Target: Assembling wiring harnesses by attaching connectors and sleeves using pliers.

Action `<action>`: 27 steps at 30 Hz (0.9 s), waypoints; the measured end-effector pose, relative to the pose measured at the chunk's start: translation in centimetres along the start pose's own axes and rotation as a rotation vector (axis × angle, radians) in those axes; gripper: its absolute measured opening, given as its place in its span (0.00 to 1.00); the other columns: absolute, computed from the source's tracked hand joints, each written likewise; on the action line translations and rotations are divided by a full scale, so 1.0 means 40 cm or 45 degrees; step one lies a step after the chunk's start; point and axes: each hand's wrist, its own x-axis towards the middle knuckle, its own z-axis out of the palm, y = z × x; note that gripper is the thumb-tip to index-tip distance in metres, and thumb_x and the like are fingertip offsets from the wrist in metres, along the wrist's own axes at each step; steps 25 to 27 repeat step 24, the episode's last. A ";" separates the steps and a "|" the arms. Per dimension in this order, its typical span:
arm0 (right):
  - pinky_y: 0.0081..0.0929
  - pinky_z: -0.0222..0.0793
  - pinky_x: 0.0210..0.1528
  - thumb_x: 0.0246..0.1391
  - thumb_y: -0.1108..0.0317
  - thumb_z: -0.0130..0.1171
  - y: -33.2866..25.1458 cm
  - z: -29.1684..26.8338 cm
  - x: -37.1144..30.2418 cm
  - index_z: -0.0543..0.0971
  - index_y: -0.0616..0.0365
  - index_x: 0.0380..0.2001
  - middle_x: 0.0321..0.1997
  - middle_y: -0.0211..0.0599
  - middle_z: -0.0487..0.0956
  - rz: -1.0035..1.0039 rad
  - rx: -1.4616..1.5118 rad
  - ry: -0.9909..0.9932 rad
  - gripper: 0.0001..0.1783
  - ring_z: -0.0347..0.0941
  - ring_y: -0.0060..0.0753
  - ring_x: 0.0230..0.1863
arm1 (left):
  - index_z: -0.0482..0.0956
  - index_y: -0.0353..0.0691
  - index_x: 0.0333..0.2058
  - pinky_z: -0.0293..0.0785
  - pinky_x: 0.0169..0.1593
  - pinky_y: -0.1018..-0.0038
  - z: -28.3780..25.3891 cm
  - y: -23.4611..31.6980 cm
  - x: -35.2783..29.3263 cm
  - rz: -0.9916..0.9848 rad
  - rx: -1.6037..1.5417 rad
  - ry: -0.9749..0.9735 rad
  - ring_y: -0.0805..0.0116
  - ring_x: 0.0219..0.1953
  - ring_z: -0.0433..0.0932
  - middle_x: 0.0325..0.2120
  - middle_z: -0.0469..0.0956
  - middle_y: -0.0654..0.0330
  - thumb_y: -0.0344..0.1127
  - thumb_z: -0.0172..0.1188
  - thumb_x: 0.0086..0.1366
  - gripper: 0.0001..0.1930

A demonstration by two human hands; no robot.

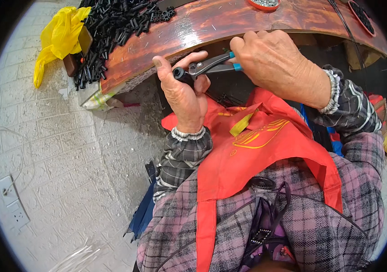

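A short black plastic tube [182, 75] with a hollow round end is gripped in my left hand [182, 99], between the thumb and fingers. My right hand [279, 63] is closed around the handles of a pair of pliers [211, 66] with grey jaws and teal-and-black grips. The jaws meet the tube beside my left fingers; whether they bite on something there is too small to tell. Both hands are raised just off the near edge of the red-brown wooden table [193, 29], above the red apron [247, 149] on my lap.
A heap of black plastic tubes [116, 27] covers the table's left end, beside a yellow plastic bag [62, 34]. One red dish [265, 4] holds small silvery pieces; another red dish [362, 19] holds dark ones. Dark blue folded fabric [144, 208] lies low at my left.
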 end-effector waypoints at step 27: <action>0.26 0.68 0.20 0.36 0.71 0.53 -0.035 -0.004 0.030 0.70 0.62 0.19 0.16 0.42 0.73 -0.053 0.078 0.315 0.05 0.73 0.37 0.20 | 0.70 0.31 0.39 0.47 0.15 0.82 0.013 0.026 0.003 0.098 -0.215 0.035 0.79 0.09 0.50 0.05 0.55 0.68 0.69 0.34 0.55 0.40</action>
